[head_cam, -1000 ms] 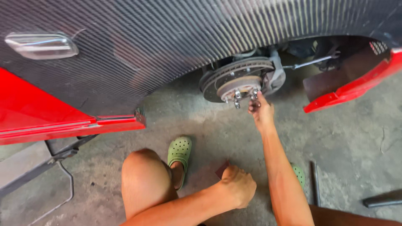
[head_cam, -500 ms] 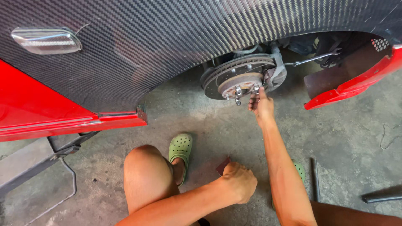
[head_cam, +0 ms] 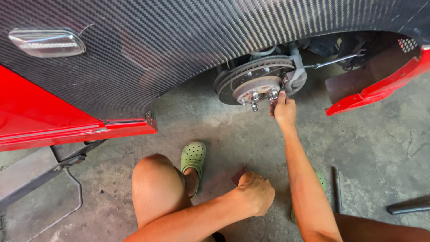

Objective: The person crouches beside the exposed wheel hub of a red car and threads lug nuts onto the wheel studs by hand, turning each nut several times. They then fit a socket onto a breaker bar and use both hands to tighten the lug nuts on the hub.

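the right hand [head_cam: 284, 109] pinches a wheel stud [head_cam: 273, 94] on the brake disc [head_cam: 251, 78]. the left hand [head_cam: 256, 192] grips a small dark block [head_cam: 238, 176]. a loose pinch could slip off the stud.

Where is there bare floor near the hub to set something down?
Bare concrete floor lies between the grey brake disc and the green clog, and again right of the right hand, below the red bumper edge. It is crowded around the left hand and the dark metal rod.
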Motion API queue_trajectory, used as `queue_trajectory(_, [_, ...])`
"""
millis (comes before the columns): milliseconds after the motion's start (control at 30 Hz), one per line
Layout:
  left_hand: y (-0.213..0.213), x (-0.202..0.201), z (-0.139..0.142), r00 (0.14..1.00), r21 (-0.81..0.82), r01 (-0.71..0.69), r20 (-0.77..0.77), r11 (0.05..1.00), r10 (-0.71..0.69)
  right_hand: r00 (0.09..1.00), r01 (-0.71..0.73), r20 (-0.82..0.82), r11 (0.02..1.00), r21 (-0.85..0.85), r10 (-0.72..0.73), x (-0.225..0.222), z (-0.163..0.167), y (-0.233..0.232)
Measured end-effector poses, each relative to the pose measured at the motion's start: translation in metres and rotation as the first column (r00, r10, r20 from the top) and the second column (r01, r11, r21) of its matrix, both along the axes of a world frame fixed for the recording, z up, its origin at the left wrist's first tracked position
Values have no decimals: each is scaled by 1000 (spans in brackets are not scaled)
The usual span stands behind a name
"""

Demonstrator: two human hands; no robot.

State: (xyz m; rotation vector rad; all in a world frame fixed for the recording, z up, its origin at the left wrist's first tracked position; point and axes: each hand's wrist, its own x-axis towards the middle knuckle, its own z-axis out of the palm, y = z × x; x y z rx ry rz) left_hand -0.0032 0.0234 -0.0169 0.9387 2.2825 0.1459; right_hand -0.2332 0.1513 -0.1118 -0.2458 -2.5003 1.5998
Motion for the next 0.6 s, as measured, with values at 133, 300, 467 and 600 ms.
queue_trajectory(133, [-1, 1, 1, 999, 24, -23, -37, 999, 24, 966, 25, -252, 939, 342, 66, -2, -4, 7])
queue_trajectory(300, [1, 2, 2, 1000, 21, -9, 1, 1000, 9, 999, -36, -6, 991, -128, 36, -3, -9, 4])
queue_trajectory(467, [3, -2, 2, 1000, -10, 1, 12, 1000, -1, 995, 2, -96, 970, 242, 22, -7, -6, 2])
queue_trajectory(600, [1, 0, 3, 998, 29, -42, -37, 999, 43, 999, -8, 46, 997, -74, 11, -4, 2, 2])
